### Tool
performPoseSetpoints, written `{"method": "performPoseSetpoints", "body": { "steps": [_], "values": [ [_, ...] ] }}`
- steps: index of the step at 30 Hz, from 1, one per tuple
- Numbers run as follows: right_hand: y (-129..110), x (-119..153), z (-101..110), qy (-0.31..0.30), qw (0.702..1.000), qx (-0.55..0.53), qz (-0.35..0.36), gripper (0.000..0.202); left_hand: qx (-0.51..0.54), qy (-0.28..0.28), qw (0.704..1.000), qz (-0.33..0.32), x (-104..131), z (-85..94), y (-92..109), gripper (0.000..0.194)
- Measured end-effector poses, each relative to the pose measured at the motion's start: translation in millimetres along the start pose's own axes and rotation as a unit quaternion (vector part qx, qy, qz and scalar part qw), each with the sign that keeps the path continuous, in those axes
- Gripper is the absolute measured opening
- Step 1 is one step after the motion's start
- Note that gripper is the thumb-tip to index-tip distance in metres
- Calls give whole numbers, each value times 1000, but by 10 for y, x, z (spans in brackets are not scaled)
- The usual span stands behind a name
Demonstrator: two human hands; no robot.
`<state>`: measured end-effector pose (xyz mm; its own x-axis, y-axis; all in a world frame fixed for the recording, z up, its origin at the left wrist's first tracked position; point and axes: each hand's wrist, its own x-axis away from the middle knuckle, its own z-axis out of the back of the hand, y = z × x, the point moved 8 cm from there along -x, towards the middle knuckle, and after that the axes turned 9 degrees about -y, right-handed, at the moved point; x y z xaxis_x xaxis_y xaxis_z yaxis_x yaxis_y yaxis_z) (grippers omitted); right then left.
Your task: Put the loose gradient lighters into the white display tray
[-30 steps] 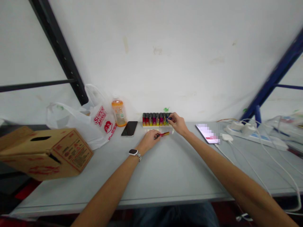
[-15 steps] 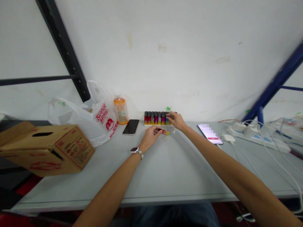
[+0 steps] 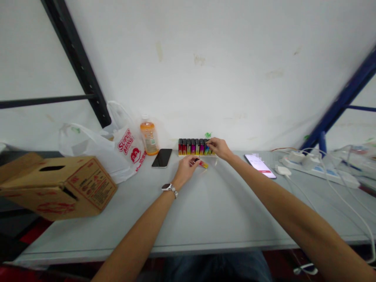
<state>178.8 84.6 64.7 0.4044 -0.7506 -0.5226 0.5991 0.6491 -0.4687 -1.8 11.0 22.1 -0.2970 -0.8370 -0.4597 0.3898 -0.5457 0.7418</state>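
My left hand is closed on a red-and-yellow lighter, its coloured end angled down to the right just above the table. Behind it, a block of upright lighters in several colours stands in a low clear tray by the wall. At the block's right end my right hand pinches the top of a blue multicoloured lighter; the hand covers part of that end.
On the left are a cardboard box, a white plastic bag, an orange drink bottle and a dark phone. To the right lie a lit phone, a white charger and a power strip with cables.
The lighter in my left hand tilts slightly further down. My right hand stays at the block's right end, shifted a little, and more of the lighters there shows.
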Motion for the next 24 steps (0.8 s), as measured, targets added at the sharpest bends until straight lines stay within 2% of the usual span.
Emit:
{"method": "performPoseSetpoints", "body": {
  "steps": [7, 11, 17, 19, 21, 23, 24],
  "values": [
    [36, -55, -32, -64, 997, 0, 31, 16, 8, -6, 1000, 10, -3, -10, -12, 21],
    [16, -10, -16, -36, 996, 73, 40, 21, 27, 3, 1000, 15, -8, 5, -9, 20],
    [-129, 175, -13, -13, 991, 134, -8, 35, 79, 27, 996, 20, -28, 12, 28, 19],
    [-239, 292, 1, 26, 995, 88, -29, 46, 90, 37, 995, 16, -36, 10, 64, 20],
    [-331, 430, -36, 61, 996, -27, -55, 49, 97, 46, 994, 4, -37, 9, 126, 22],
    [-375, 549, -207, 43, 976, -187, -101, 54, 103, 52, 993, -13, -30, -1, 213, 24],
    [-390, 601, -331, 18, 953, -271, -133, 62, 106, 53, 993, -23, -24, -9, 262, 26]
  ]
}}
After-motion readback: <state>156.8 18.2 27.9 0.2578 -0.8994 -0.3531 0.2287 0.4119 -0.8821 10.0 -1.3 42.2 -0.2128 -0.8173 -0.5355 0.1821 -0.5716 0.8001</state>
